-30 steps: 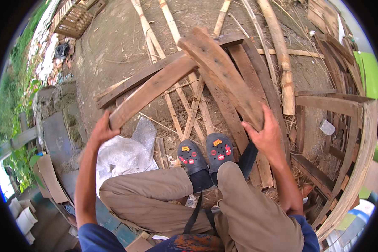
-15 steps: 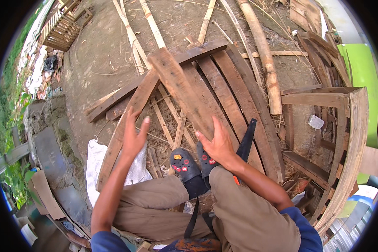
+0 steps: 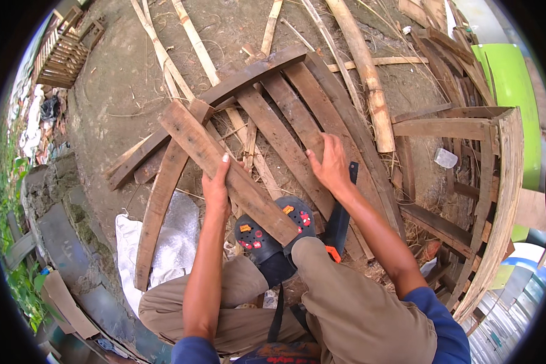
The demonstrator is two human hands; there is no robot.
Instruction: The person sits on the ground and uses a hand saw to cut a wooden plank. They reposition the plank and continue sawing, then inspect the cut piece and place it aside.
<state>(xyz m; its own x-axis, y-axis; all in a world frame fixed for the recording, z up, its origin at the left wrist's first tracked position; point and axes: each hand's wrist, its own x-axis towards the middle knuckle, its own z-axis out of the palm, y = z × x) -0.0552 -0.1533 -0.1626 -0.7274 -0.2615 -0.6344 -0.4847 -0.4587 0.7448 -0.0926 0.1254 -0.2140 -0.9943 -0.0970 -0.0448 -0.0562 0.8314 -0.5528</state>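
My left hand (image 3: 216, 189) grips a short brown wooden plank (image 3: 224, 167), thumb on its top face and the other fingers hidden under it. The plank slants across, its near end above my dark clogs (image 3: 275, 233). My right hand (image 3: 332, 162) is on one of the slats (image 3: 291, 106) of the wooden boards laid side by side, thumb and fingers bent about its edges. Close by that wrist a handsaw (image 3: 338, 227) with a black blade and an orange part leans by my knee. A crossbeam (image 3: 255, 76) lies over the boards' far ends.
At left, a curved board (image 3: 158, 212) rests near white sacking (image 3: 176, 242) and a block wall (image 3: 64, 230). Bamboo poles (image 3: 367, 79) lie on the dirt beyond. A wooden frame (image 3: 506, 200) stands at right, with a slatted crate (image 3: 60, 57) far left.
My left hand has moved from empty, spread fingers to a hold on the short plank. My right hand has left that plank for a slat at its right. The plank has shifted left and nearer.
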